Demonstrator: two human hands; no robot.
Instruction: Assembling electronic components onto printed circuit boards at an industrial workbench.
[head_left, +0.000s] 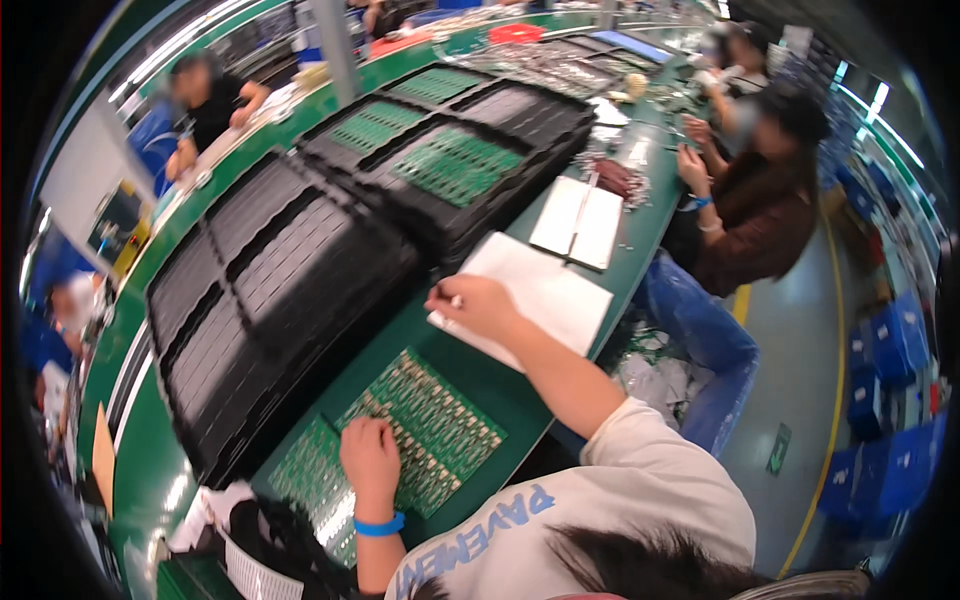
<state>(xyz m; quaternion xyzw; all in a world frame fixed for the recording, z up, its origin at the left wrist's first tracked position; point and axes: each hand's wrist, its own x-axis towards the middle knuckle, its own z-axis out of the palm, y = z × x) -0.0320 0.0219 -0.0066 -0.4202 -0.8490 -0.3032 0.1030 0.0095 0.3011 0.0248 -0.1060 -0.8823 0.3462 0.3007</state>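
Green flat circuit board with rows of small pale parts (450,430) lies on the dark green surface (525,395). Over its left side is the curled left hand (370,460). Bent fingers of the right hand (475,305) are over white paper (570,305), near a big black plastic tray (310,385). I cannot tell if either hand grips something.

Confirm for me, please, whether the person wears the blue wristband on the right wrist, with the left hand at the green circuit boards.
Not quite: the head view shows the blue wristband on the left wrist, not the right. The left hand is indeed at the green circuit boards.
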